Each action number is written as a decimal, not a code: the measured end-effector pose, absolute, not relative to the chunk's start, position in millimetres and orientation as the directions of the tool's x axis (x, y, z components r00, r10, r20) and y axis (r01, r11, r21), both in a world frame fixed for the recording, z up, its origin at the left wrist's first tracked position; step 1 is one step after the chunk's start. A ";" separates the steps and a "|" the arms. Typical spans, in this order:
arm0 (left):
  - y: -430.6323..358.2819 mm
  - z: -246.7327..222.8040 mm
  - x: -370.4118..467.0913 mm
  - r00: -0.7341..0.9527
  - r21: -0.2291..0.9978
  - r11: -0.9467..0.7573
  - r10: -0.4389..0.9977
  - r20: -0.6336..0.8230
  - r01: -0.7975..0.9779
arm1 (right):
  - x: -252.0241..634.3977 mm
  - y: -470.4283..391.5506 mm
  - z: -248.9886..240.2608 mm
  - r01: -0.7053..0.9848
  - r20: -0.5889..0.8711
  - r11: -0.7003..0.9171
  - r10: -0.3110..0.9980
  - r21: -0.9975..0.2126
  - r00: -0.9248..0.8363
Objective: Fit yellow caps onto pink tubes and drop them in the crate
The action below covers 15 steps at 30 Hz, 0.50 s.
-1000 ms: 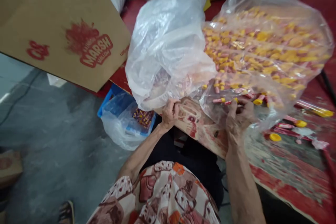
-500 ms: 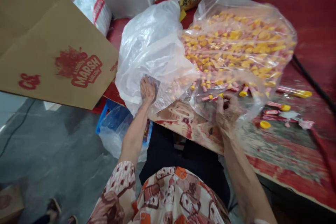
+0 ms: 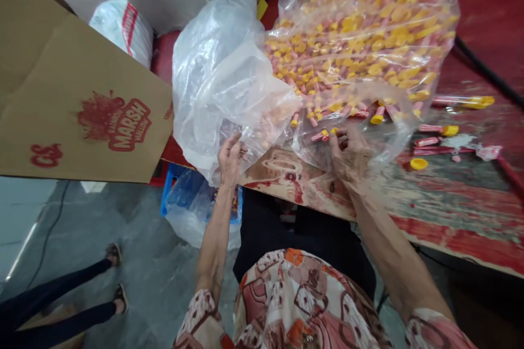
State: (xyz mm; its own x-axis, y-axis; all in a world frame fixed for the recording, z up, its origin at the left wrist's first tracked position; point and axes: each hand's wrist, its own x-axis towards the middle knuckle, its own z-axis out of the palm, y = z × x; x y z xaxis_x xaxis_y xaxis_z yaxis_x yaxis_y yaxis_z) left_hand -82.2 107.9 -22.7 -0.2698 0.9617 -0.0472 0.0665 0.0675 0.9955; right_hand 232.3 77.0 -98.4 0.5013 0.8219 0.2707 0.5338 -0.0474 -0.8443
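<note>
My left hand (image 3: 230, 161) is at the mouth of a whitish plastic bag (image 3: 216, 71), its fingers loosely apart, with nothing visible in them. A large clear bag (image 3: 364, 43) lies to the right, full of small pink-wrapped tubes with yellow caps. At its opening my right hand (image 3: 351, 155) is curled, thumb and forefinger at the yellow end of a yellow-capped pink tube (image 3: 334, 131). Motion blur softens this hand, and its other fingers are partly hidden. Another capped tube (image 3: 319, 136) lies just left of the fingertips.
Loose pieces, a yellow cap (image 3: 418, 164) and a long clear tube (image 3: 462, 101) lie on the worn red table (image 3: 454, 202). A cardboard box (image 3: 61, 87) stands left. Below the table edge is a blue crate (image 3: 167, 191). Another person's legs (image 3: 77, 294) show lower left.
My left hand has drawn back toward me from inside the whitish bag's mouth. My right hand has shifted slightly left at the clear bag. The view has shifted, showing more of the other person's legs.
</note>
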 end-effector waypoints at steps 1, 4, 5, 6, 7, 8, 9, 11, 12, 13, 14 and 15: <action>99.5 -22.7 -70.9 -0.215 0.997 0.080 0.974 -0.075 0.016 | 230.1 75.9 -95.8 0.507 0.274 -0.027 0.816 -0.862 0.510; 83.4 -28.3 -30.6 -0.061 0.982 0.156 0.985 -0.163 -0.106 | 221.3 71.3 -87.0 0.382 0.258 0.040 0.802 -0.923 0.539; 80.2 -31.3 -16.1 -0.014 0.974 0.182 0.982 -0.186 -0.138 | 217.8 69.7 -84.5 0.316 0.234 0.064 0.810 -0.947 0.537; 77.7 -34.6 -2.0 0.029 0.965 0.205 0.979 -0.203 -0.166 | 214.3 68.4 -82.3 0.236 0.205 0.090 0.824 -0.968 0.529; 75.5 -37.7 11.3 0.065 0.956 0.224 0.974 -0.215 -0.192 | 211.1 67.3 -80.7 0.163 0.177 0.108 0.841 -0.981 0.510; 73.7 -40.6 23.1 0.091 0.948 0.238 0.971 -0.223 -0.212 | 208.5 66.7 -79.5 0.111 0.156 0.116 0.860 -0.987 0.485; 72.3 -43.1 32.9 0.105 0.942 0.249 0.967 -0.230 -0.225 | 206.7 66.4 -78.4 0.078 0.140 0.117 0.876 -0.990 0.461; 70.5 -47.4 44.8 0.092 0.939 0.258 0.966 -0.243 -0.227 | 206.3 66.6 -76.2 0.049 0.126 0.115 0.903 -0.992 0.410; 70.2 -49.2 46.5 0.071 0.942 0.253 0.967 -0.243 -0.221 | 207.6 66.8 -74.9 0.039 0.124 0.118 0.918 -0.992 0.376; 70.4 -51.1 45.6 0.046 0.947 0.241 0.971 -0.236 -0.214 | 209.8 67.0 -73.4 0.025 0.123 0.121 0.935 -0.992 0.332; 70.9 -52.9 42.2 0.023 0.953 0.222 0.975 -0.222 -0.208 | 212.5 66.9 -72.0 0.010 0.123 0.125 0.954 -0.992 0.274; 71.7 -54.6 36.9 0.001 0.959 0.200 0.979 -0.204 -0.201 | 215.6 66.6 -70.8 -0.001 0.122 0.125 0.972 -0.992 0.201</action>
